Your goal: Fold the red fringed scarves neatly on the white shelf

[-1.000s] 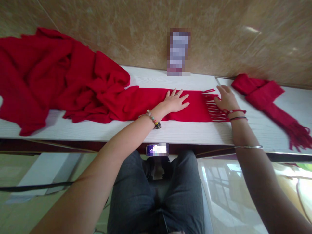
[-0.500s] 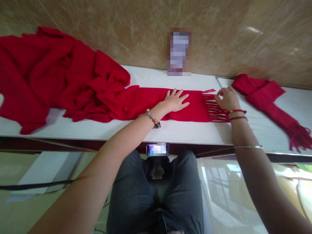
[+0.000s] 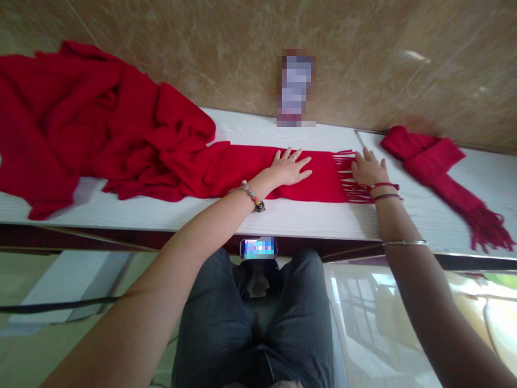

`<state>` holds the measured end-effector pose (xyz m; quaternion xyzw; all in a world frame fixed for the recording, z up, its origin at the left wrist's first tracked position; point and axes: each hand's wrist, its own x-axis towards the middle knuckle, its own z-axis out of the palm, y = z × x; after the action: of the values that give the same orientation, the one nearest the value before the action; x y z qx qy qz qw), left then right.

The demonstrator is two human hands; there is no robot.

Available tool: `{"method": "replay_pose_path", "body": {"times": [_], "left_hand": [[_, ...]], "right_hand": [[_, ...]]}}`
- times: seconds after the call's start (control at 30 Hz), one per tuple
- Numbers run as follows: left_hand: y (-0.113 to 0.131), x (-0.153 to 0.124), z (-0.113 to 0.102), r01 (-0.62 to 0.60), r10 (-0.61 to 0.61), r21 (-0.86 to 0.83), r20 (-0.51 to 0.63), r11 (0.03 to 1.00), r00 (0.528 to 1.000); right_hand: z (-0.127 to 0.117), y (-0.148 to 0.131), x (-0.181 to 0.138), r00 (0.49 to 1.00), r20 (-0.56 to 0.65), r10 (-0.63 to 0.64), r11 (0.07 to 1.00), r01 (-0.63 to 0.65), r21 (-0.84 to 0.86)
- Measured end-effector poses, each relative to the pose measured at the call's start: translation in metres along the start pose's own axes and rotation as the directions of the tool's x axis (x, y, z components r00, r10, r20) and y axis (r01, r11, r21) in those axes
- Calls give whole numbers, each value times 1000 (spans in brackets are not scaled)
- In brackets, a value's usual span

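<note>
A red fringed scarf [image 3: 242, 170] lies along the white table, flat at its right end and running left into a heap of red cloth [image 3: 121, 124]. My left hand [image 3: 288, 168] rests on the flat part with its fingers spread, a ring on one finger and a beaded bracelet at the wrist. At the fringe [image 3: 349, 180] is my right hand [image 3: 369, 170], palm down over the ends of the strands, its fingers apart. Some of the strands are hidden under that hand.
A second red scarf [image 3: 436, 167], folded and fringed, lies at the right of the white table [image 3: 323, 221]. Behind stands a brown marbled wall [image 3: 194, 54] with a blurred-out item [image 3: 297, 86] against it. A phone [image 3: 258, 248] is near the table's front edge, above my knees.
My right hand has gone from fingers curled in a ring shape to fingers stretched out over the fringe. My left hand stays where it was on the scarf. The view has shifted slightly.
</note>
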<state>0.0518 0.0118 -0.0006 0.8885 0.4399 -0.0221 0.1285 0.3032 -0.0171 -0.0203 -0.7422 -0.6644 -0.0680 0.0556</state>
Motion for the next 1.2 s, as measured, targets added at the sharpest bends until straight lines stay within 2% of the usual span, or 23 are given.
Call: {"method": "replay_pose_path", "body": {"times": [0.03,0.1,0.17,0.23,0.3,0.37,0.43,0.5,0.53,0.6,0.67,0.73,0.8,0.87,0.93,1.0,1.03,1.1,1.17,1.2], "left_hand": [[0,0,0,1,-1,2,0,1000,1000],[0,0,0,2,-2,2,-1,1000,1000],[1,0,0,-2,2,2,-2,1000,1000],[1,-1,0,-3,3,2,-5,1000,1000],[1,-1,0,0,0,0,-3,1000,1000],[1,-1,0,2,-2,-3,3,1000,1000],[1,-1,0,0,0,-5,7,1000,1000],[0,0,0,0,0,-3,6,1000,1000],[0,0,0,2,-2,-2,5,1000,1000],[0,0,0,3,-3,1,3,1000,1000],[1,0,0,3,-3,1,2,1000,1000],[1,0,0,4,-4,1,4,1000,1000],[2,0,-1,7,-7,2,7,1000,1000],[2,0,-1,8,-8,4,8,1000,1000],[2,0,0,5,-5,5,6,1000,1000],[1,0,0,3,-3,7,1,1000,1000],[0,1,0,1,-1,6,-1,1000,1000],[0,1,1,-2,2,7,1,1000,1000],[0,1,1,-4,4,10,5,1000,1000],[0,1,1,-4,4,11,7,1000,1000]], "right_hand": [[-4,-7,0,998,-55,-7,1000,7,2],[-7,-23,2,987,-95,-130,991,131,12],[-6,-35,6,959,-9,-285,958,285,26],[-1,-37,10,928,109,-356,935,354,37],[3,-28,12,933,182,-310,950,308,39],[5,-11,12,960,202,-193,981,190,35],[5,3,12,983,167,-72,997,67,31],[4,8,12,997,65,-28,998,24,49],[4,6,13,999,10,-49,997,48,63],[4,-6,15,983,-61,-172,981,177,79],[6,-21,17,946,-39,-321,943,323,81],[9,-29,17,913,41,-406,912,401,88],[13,-24,17,917,104,-385,922,376,90],[15,-11,18,952,115,-282,959,276,68],[14,1,18,986,79,-150,988,146,44],[10,5,18,997,3,-80,996,79,49],[7,2,17,995,-35,-95,993,97,63],[1,-13,15,973,-49,-224,968,228,101],[-2,-30,11,923,47,-382,918,374,132],[-3,-35,10,902,106,-419,904,403,139]]}}
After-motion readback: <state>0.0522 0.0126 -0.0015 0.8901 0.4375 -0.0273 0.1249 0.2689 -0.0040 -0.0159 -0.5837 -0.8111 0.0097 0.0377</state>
